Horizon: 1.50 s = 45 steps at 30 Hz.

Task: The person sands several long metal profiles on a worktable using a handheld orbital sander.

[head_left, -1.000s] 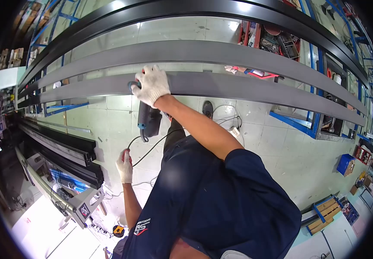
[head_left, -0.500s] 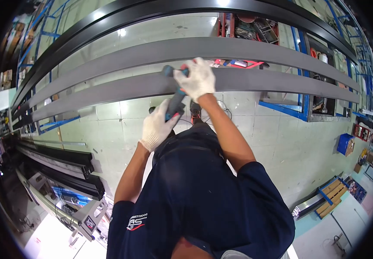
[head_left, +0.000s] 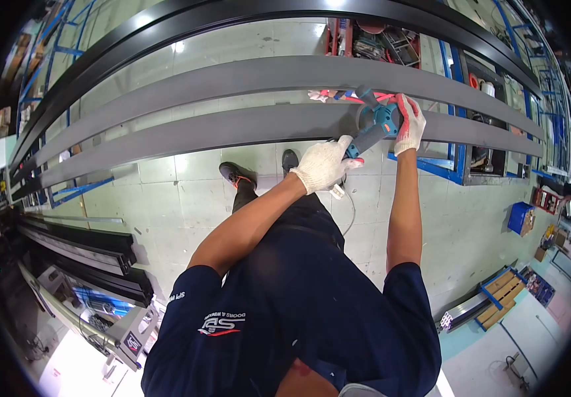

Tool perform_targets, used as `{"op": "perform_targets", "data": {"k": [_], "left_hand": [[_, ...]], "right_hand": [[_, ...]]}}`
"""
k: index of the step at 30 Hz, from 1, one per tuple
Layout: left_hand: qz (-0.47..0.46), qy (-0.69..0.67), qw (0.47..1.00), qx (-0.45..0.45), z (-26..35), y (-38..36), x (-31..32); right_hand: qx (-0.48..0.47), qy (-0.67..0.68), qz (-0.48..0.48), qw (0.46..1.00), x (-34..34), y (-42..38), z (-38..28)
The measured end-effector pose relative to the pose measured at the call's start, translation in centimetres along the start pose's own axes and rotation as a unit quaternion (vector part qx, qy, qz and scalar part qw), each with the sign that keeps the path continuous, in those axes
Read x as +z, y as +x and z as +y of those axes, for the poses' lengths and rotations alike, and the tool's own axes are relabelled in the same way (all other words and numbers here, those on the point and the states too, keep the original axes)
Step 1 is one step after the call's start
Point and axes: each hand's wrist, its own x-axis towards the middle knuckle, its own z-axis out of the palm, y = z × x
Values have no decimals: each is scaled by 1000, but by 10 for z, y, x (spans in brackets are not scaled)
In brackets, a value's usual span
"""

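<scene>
A teal and black angle grinder [head_left: 384,118] is over the nearer long grey bar [head_left: 232,129], its round disc side facing left. My left hand [head_left: 323,163], in a white knit glove, is closed around the rear of the grinder's body. My right hand [head_left: 410,124], gloved in white with red on the palm side, grips the right side of the grinder head with its fingers bent. The grinder's dark side handle points up toward the farther grey bar [head_left: 232,81]. Whether the disc touches the bar cannot be made out.
A long black profile [head_left: 232,25] runs beyond the grey bars. Red-edged tools [head_left: 345,96] show between the bars. A blue-framed cart [head_left: 461,165] stands under their right part. A cable [head_left: 353,215] hangs near my legs. Black profiles [head_left: 80,248] lie at the left.
Both hands have moved right along the nearer bar with the grinder. The grinder has turned, and my right hand has shifted to the right side of its head.
</scene>
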Motion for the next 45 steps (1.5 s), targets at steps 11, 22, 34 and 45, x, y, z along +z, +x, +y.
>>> {"op": "perform_targets", "data": {"k": [11, 22, 34, 45], "left_hand": [[160, -36, 977, -134, -116, -176, -84], [313, -159, 878, -325, -197, -322, -145], [517, -110, 755, -388, -289, -410, -204], [533, -116, 725, -421, -306, -423, -262]], "right_hand": [[-42, 81, -264, 960, 183, -120, 72], [159, 197, -466, 848, 439, -214, 149], [210, 131, -534, 809, 674, -348, 168], [114, -24, -593, 797, 758, -398, 159]]}}
